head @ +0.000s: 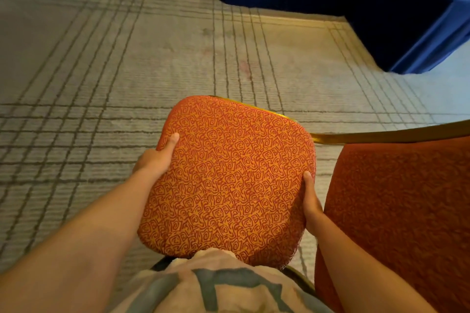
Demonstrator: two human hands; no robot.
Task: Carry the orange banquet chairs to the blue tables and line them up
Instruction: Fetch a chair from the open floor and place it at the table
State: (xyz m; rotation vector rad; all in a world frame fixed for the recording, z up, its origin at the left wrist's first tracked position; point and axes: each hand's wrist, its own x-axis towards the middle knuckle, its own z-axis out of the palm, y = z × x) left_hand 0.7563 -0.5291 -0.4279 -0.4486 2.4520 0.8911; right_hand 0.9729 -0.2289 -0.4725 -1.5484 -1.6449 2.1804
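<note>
You have the orange banquet chair (229, 180) in front of your body, gripped at its patterned cushion. Your left hand (155, 160) clamps the left edge with the thumb laid on top, and your right hand (311, 203) clamps the right edge the same way; the other fingers of both are hidden under the padding. Its legs are out of sight, so you cannot tell whether it is off the grey lined carpet (101, 71). A second orange chair (396, 211) stands just beside it on your right, and the blue-skirted table (356, 2) is ahead to the right, well apart from both. Judging by that gap, the carry is under way but unfinished — this chair has yet to reach the table, and no line of chairs shows.
</note>
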